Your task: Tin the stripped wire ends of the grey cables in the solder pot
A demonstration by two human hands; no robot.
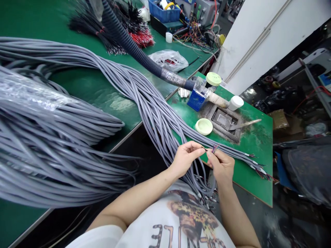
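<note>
My left hand (187, 157) pinches a thin dark wire between thumb and fingertips. Close beside it, my right hand (220, 163) is closed on the end of a grey cable, whose thin coloured wires (214, 148) fan out above the fingers. Both hands nearly touch, over the near edge of the green board. Long grey cables (152, 103) run from the left under and past my hands. Their stripped ends (261, 170) lie at the board's right side. More cable ends (207, 199) hang close to my shirt.
A soldering tray (224, 122) with a flat blade (245, 124) lies beyond my hands, near a pale green dish (204, 126), a white jar (236, 102) and a blue box (197, 99). A ribbed hose (134, 48) crosses above. A large cable bundle (46, 137) fills the left.
</note>
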